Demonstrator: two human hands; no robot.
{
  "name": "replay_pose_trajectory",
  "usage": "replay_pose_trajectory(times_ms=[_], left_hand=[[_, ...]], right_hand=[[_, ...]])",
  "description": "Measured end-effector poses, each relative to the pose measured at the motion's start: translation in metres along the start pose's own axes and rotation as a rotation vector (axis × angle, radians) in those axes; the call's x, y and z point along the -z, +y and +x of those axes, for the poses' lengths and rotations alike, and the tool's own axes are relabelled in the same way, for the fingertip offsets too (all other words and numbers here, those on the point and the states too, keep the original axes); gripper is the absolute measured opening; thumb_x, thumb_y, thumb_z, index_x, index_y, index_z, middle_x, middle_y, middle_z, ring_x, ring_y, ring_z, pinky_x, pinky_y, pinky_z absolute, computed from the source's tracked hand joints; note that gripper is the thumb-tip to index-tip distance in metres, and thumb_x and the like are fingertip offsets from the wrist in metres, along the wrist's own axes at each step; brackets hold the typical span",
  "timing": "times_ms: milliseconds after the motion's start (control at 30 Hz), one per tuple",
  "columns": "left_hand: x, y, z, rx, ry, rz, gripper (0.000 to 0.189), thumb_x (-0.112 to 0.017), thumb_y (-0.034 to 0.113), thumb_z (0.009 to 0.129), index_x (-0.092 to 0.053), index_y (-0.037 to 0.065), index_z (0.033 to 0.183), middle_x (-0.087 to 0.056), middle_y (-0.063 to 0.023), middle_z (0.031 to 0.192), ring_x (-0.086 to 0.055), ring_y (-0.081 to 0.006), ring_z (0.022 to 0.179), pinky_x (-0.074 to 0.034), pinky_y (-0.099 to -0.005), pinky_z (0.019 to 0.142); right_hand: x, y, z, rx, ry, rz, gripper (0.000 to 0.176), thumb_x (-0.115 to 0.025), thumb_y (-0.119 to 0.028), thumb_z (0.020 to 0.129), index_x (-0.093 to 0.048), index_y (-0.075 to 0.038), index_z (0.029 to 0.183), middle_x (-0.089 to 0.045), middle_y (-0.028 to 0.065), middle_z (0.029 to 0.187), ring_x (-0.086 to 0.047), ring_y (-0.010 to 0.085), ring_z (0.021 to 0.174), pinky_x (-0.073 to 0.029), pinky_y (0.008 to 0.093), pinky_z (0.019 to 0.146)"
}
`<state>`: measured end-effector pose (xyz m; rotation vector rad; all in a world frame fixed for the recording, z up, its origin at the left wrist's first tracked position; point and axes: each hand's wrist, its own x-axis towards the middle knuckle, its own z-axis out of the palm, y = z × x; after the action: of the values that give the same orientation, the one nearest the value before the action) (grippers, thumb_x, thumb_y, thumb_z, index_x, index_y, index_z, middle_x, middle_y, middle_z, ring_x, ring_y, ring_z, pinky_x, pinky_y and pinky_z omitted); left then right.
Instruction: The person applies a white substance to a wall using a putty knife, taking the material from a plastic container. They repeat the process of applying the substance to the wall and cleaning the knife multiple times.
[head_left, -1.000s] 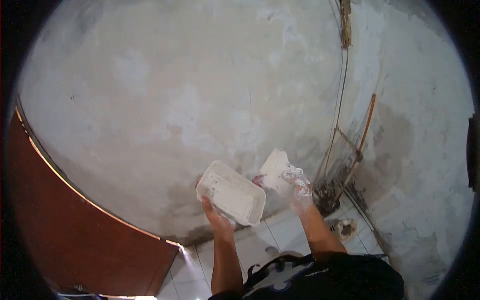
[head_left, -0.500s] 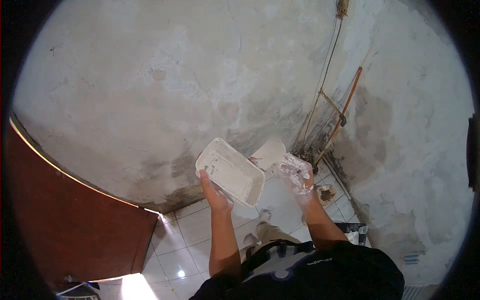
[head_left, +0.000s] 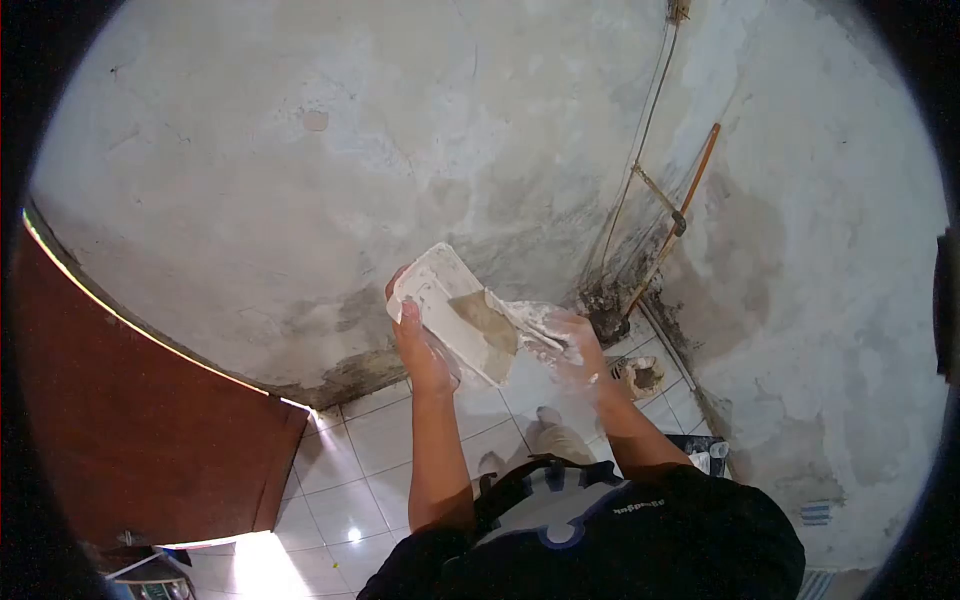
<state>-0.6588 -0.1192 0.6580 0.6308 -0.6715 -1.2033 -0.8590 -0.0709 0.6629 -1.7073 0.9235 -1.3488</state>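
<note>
My left hand (head_left: 426, 355) is closed around the near-left side of a white rectangular tub (head_left: 438, 265), its thumb over the rim. The tub is tilted and smeared with white paste inside. My right hand (head_left: 566, 343), thickly coated in white paste, grips a flat tan scraper blade (head_left: 484, 318). That blade lies over the right part of the tub, against or just above its inside. How the right fingers sit on it is partly hidden by paste.
A patchy grey wall (head_left: 260, 180) rises ahead, with damp stains low down. An orange-brown pipe (head_left: 702, 175) stands in the corner. A crusted round container (head_left: 640, 376) and a black tray (head_left: 705, 452) rest on the tiled floor (head_left: 385, 445). A brown door (head_left: 150, 420) is at left.
My right hand has moved left and brought the scraper from beside the tub to over its inside. The tub has shifted slightly up and left, and its tilt has changed.
</note>
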Motion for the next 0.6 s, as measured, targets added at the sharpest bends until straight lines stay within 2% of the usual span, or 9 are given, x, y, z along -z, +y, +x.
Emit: replay_pose_trajectory(times_ms=[33, 67, 200, 233, 300, 367, 500, 600], left_hand=[[-0.002, 0.003, -0.002, -0.002, 0.020, 0.038, 0.060, -0.044, 0.049, 0.093, -0.042, 0.005, 0.134, -0.051, -0.0129, 0.129, -0.051, -0.0281, 0.117, -0.042, -0.0406, 0.099], [-0.003, 0.005, -0.003, -0.005, 0.042, 0.075, 0.060, -0.045, 0.048, 0.093, -0.042, 0.005, 0.134, -0.050, -0.0131, 0.130, -0.051, -0.0281, 0.118, -0.042, -0.0406, 0.099], [0.007, -0.001, 0.000, -0.044, 0.038, 0.081, 0.059, -0.046, 0.047, 0.093, -0.043, 0.005, 0.134, -0.051, -0.0133, 0.130, -0.051, -0.0281, 0.117, -0.042, -0.0408, 0.098], [0.005, 0.000, -0.001, -0.048, 0.044, 0.055, 0.056, -0.050, 0.043, 0.090, -0.042, 0.006, 0.132, -0.050, -0.0122, 0.127, -0.049, -0.0259, 0.117, -0.039, -0.0391, 0.099], [0.006, 0.001, 0.000, -0.065, 0.054, 0.026, 0.055, -0.054, 0.038, 0.088, -0.042, 0.006, 0.130, -0.049, -0.0111, 0.124, -0.046, -0.0236, 0.116, -0.036, -0.0374, 0.100], [0.009, 0.001, 0.000, -0.094, 0.052, 0.079, 0.059, -0.047, 0.048, 0.092, -0.044, 0.003, 0.131, -0.054, -0.0144, 0.126, -0.054, -0.0296, 0.114, -0.044, -0.0415, 0.097], [0.005, 0.010, -0.003, -0.114, 0.051, 0.093, 0.059, -0.047, 0.047, 0.092, -0.045, 0.003, 0.131, -0.054, -0.0144, 0.125, -0.054, -0.0297, 0.113, -0.044, -0.0415, 0.097], [0.004, 0.024, -0.009, -0.104, 0.003, 0.123, 0.063, -0.046, 0.051, 0.091, -0.044, 0.003, 0.131, -0.054, -0.0148, 0.125, -0.054, -0.0292, 0.113, -0.045, -0.0422, 0.096]], right_hand=[[-0.002, 0.015, -0.005, 0.000, -0.002, 0.001, 0.018, -0.062, -0.008, 0.081, -0.062, 0.003, 0.095, -0.061, 0.0185, 0.089, -0.062, 0.0279, 0.084, -0.048, 0.0341, 0.075], [-0.003, 0.033, -0.010, 0.048, -0.048, -0.130, 0.023, -0.062, -0.006, 0.079, -0.060, 0.003, 0.101, -0.060, 0.0201, 0.095, -0.060, 0.0313, 0.090, -0.048, 0.0364, 0.079], [-0.013, -0.016, 0.012, 0.111, -0.209, -0.421, 0.040, -0.059, 0.002, 0.075, -0.054, 0.004, 0.115, -0.055, 0.0235, 0.113, -0.054, 0.0404, 0.103, -0.047, 0.0396, 0.088], [-0.017, -0.015, 0.017, 0.123, -0.219, -0.420, 0.040, -0.059, 0.002, 0.075, -0.054, 0.004, 0.115, -0.055, 0.0235, 0.113, -0.054, 0.0404, 0.103, -0.047, 0.0396, 0.088], [-0.023, -0.011, 0.023, 0.186, -0.122, -0.474, 0.049, -0.054, 0.002, 0.064, -0.057, 0.002, 0.113, -0.057, 0.0234, 0.102, -0.052, 0.0444, 0.095, -0.045, 0.0449, 0.086], [-0.021, -0.003, 0.029, 0.162, -0.162, -0.483, 0.048, -0.055, 0.002, 0.065, -0.057, 0.002, 0.113, -0.057, 0.0236, 0.102, -0.052, 0.0436, 0.097, -0.045, 0.0446, 0.086], [-0.018, 0.020, 0.039, 0.174, -0.202, -0.503, 0.045, -0.059, 0.000, 0.069, -0.057, 0.002, 0.114, -0.057, 0.0241, 0.107, -0.052, 0.0419, 0.103, -0.045, 0.0441, 0.087], [-0.005, 0.027, 0.041, 0.183, -0.264, -0.531, 0.043, -0.059, -0.001, 0.071, -0.057, 0.003, 0.114, -0.058, 0.0254, 0.108, -0.053, 0.0438, 0.100, -0.046, 0.0432, 0.086]])
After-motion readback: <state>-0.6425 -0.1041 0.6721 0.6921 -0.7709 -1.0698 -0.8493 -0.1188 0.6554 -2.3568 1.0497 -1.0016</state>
